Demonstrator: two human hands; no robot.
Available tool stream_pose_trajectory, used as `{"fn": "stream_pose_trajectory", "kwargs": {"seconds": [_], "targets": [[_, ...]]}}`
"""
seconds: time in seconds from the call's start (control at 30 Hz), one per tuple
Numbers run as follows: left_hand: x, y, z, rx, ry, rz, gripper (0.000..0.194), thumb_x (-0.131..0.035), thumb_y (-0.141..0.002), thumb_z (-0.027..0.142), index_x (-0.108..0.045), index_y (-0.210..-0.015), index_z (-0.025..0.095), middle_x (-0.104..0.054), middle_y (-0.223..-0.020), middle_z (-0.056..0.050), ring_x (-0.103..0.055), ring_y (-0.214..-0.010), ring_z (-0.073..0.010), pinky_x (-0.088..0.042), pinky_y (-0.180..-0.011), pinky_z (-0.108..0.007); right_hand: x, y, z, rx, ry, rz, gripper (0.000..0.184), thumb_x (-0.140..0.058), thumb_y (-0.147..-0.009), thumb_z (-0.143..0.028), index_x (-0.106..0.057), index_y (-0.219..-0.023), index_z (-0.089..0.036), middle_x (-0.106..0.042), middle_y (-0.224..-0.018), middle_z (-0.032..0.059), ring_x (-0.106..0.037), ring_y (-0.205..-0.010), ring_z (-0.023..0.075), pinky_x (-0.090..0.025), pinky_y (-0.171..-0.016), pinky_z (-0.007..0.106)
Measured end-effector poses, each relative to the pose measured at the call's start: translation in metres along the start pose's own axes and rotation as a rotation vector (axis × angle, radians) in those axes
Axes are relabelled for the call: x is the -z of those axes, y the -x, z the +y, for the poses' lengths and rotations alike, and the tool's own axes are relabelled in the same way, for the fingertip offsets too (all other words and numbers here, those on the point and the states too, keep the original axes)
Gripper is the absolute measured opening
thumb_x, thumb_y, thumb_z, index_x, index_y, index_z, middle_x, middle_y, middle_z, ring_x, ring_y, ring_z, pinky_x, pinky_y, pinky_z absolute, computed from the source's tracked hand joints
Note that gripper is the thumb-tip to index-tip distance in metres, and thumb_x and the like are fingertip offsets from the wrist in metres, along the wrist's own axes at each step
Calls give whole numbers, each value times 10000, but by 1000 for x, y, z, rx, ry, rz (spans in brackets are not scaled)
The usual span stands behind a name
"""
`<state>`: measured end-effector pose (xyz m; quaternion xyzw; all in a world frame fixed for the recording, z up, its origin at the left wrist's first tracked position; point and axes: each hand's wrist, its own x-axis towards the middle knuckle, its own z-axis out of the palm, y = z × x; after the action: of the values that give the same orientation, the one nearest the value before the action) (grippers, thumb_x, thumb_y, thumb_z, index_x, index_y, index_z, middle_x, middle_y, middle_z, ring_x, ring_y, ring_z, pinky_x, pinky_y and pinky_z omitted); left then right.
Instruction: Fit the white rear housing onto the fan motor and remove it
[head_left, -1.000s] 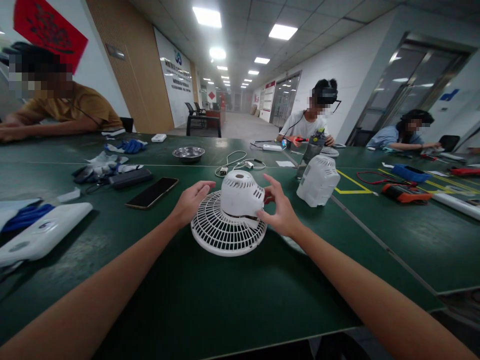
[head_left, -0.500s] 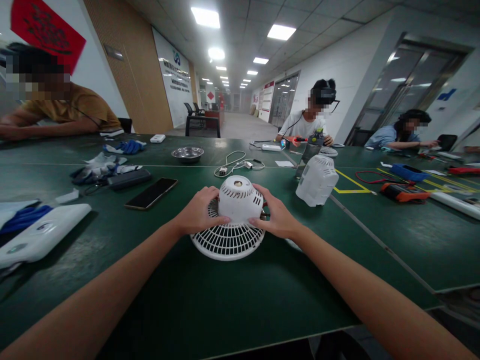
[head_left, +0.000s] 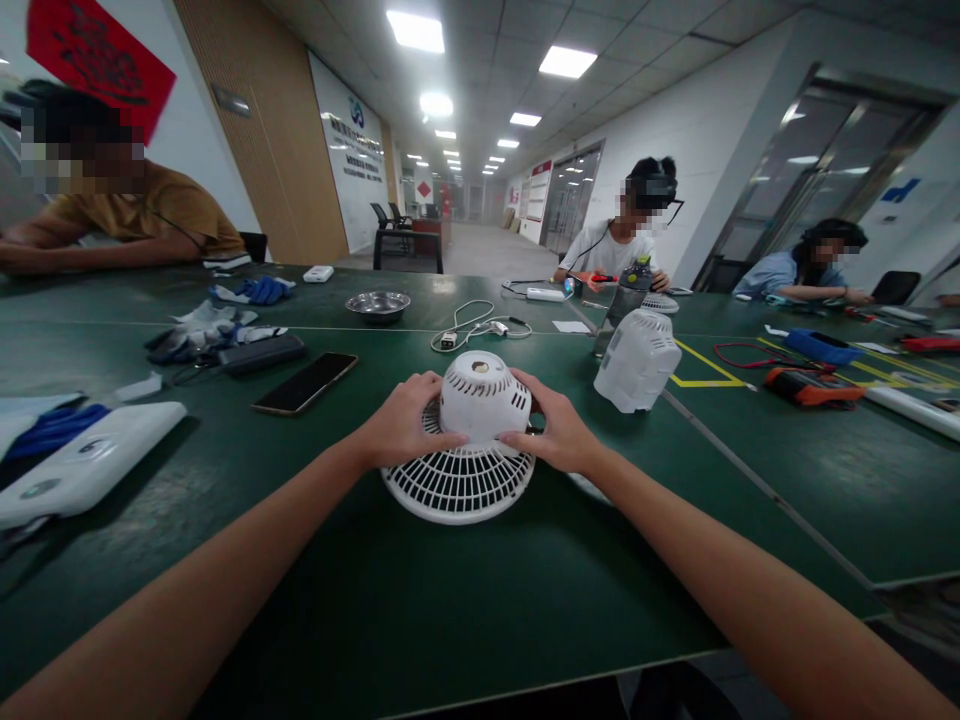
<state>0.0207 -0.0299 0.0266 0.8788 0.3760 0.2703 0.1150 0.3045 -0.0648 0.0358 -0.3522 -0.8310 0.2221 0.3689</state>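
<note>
A white fan motor housing [head_left: 486,398] with vent slots sits on a round white fan grille [head_left: 459,492], which lies on the green table. My left hand [head_left: 409,425] grips the housing from the left, its thumb along the lower front. On the other side my right hand [head_left: 555,425] clasps it with the thumb near the left one. Part of the grille is hidden behind both hands. Under my right forearm a pale object [head_left: 589,487] shows only in part; I cannot tell what it is. Beyond it stands a white plastic casing [head_left: 637,360].
A phone [head_left: 306,384], metal bowl [head_left: 378,306] and coiled cable [head_left: 480,328] lie around the grille. Gloves [head_left: 202,330] and a white power bank [head_left: 97,460] are at left. An orange multimeter [head_left: 812,387] lies at right. A co-worker [head_left: 611,245] sits across; others sit at both sides.
The view has shifted very slightly. Both hands keep the same hold on the motor housing, which looks almost unmoved.
</note>
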Motion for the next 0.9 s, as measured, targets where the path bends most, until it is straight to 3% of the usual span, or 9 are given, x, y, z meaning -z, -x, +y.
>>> {"fn": "stream_pose_trajectory", "kwargs": {"seconds": [0.3,0.4,0.47,0.53,0.63,0.73,0.8,0.9], "targets": [[-2,-1,-5,-6,-8,-18,718,-764,-726,633,-641,-1296,213,-598,-1311,-151,-554,-1149,-367,-444,-978,-565,2,3,-3,-2,75,3,876,-784,-817,-479,-357,-1560,-297,-504,-1534,117,-562,-1309,339,-498,-1046,604],[0,1,-3,-11,-6,-15,646,-747,-770,591,-657,-1281,207,-603,-1320,-152,-566,-1163,-370,-443,-991,-574,2,4,-3,40,161,19,1006,-835,-733,-555,-340,-1572,-304,-502,-1535,124,-558,-1307,360,-467,-1072,620],[1,2,-1,-32,30,3,556,-702,-837,528,-649,-1290,210,-611,-1334,-144,-580,-1184,-355,-442,-1023,-560,1,5,-3,41,198,29,1126,-859,-673,-597,-288,-1595,-295,-560,-1470,136,-612,-1225,366,-494,-1040,606],[2,4,1,-49,93,32,508,-634,-906,459,-606,-1349,210,-621,-1348,-141,-592,-1214,-334,-441,-1060,-536,-2,7,-4,-10,172,15,1139,-817,-726,-601,-188,-1623,-287,-679,-1280,120,-701,-997,318,-571,-911,556],[1,6,6,-75,202,31,750,-652,-899,460,-370,-1552,221,-537,-1488,-164,-544,-1325,-354,-416,-1118,-544,-7,9,-7,-51,81,-41,997,-683,-871,-527,-86,-1633,-290,-740,-1002,47,-676,-683,215,-607,-714,456],[-2,8,13,-112,249,21,1179,-794,-761,513,-46,-1639,272,-336,-1637,-184,-436,-1425,-429,-358,-1161,-610,-8,10,-11,-1,49,-88,934,-629,-883,-428,-80,-1628,-296,-739,-980,32,-638,-630,187,-594,-662,415],[-6,9,17,-117,237,52,1311,-841,-702,519,52,-1634,290,-282,-1656,-197,-405,-1437,-463,-340,-1166,-637,-7,9,-11,18,45,-105,937,-610,-859,-369,-76,-1627,-297,-738,-978,29,-626,-624,181,-585,-648,398],[-10,8,23,-112,222,92,1381,-863,-671,512,114,-1621,292,-343,-1615,-212,-425,-1416,-471,-358,-1155,-636,-5,9,-11,28,51,-102,969,-603,-811,-314,-80,-1626,-290,-730,-938,19,-614,-616,179,-574,-635,384]]}}
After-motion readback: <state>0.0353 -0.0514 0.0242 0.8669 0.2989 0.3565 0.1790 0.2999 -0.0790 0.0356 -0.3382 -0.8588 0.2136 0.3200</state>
